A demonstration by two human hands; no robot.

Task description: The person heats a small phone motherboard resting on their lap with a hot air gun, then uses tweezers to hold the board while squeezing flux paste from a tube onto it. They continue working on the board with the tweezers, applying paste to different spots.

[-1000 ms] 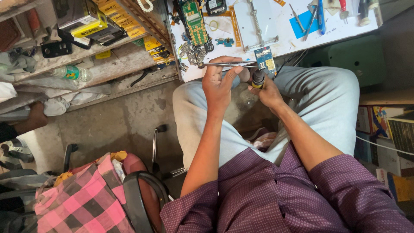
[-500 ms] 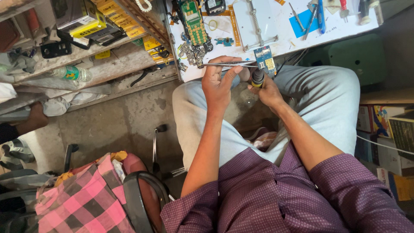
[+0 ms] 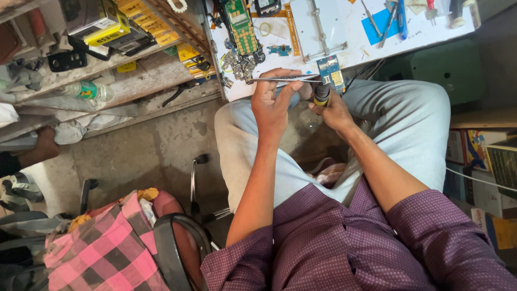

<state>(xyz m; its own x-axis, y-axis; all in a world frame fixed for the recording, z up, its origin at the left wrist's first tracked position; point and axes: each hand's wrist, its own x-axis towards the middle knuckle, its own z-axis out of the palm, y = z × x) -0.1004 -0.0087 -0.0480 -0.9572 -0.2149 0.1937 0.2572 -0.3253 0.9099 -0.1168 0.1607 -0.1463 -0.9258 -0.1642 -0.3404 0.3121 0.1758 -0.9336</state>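
My left hand (image 3: 272,102) grips metal tweezers (image 3: 283,79), which lie level with their tips pointing right toward a small blue circuit board (image 3: 330,73) at the near edge of the white work table (image 3: 344,29). My right hand (image 3: 334,110) holds a tool with a black and yellow handle (image 3: 321,94), its tip up against the blue board. Both hands meet just above my lap, over grey trousers.
A green phone board (image 3: 240,24), loose parts, a metal holder frame (image 3: 318,27) and pens (image 3: 401,19) lie on the table. Cluttered wooden shelves (image 3: 107,64) with a bottle (image 3: 86,90) stand left. A black chair (image 3: 177,242) with pink checked cloth (image 3: 102,253) is lower left. Boxes (image 3: 484,156) sit right.
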